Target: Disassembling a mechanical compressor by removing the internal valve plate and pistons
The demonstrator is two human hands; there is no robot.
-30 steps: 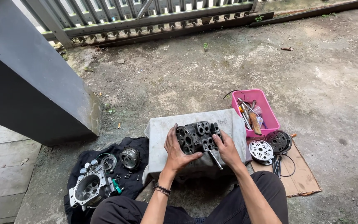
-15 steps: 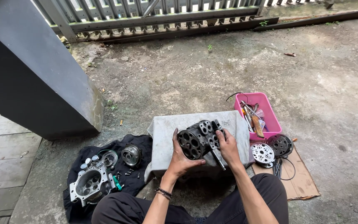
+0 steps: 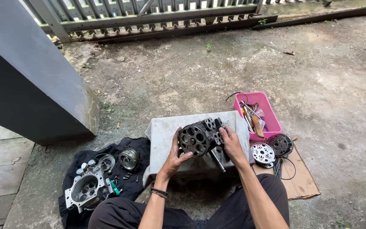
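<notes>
1. Between the two hands, a dark metal cylinder block (image 3: 201, 136) with round bores in its end face is lifted and tilted clear of the grey slab (image 3: 162, 131), which serves as the counter. The bored end faces the person, apparently so that it can be looked over.
2. The left hand (image 3: 175, 159) cups the block from below and on its near-left side, thumb up along the rim of the end face, fingers curled beneath. It is grasping the block and appears to carry the weight. The wrist is bent back; dark bands sit on it.
3. The right hand (image 3: 231, 144) clasps the far-right side of the block, fingers wrapped over the top and thumb on the near flank. It steadies the part against rolling. The forearm runs up from the right knee.
4. Right of the right hand, a pink tray (image 3: 272, 121) holds assorted tools, within reach. Just below it, two round perforated plates (image 3: 272, 149) lie on a piece of cardboard (image 3: 303, 180).
5. Left of the left hand, a black cloth (image 3: 138, 180) carries a silver housing (image 3: 84, 191), a round hub (image 3: 128, 158) and small loose screws, presumably kept on it so they are not lost on the concrete floor (image 3: 234, 72).
</notes>
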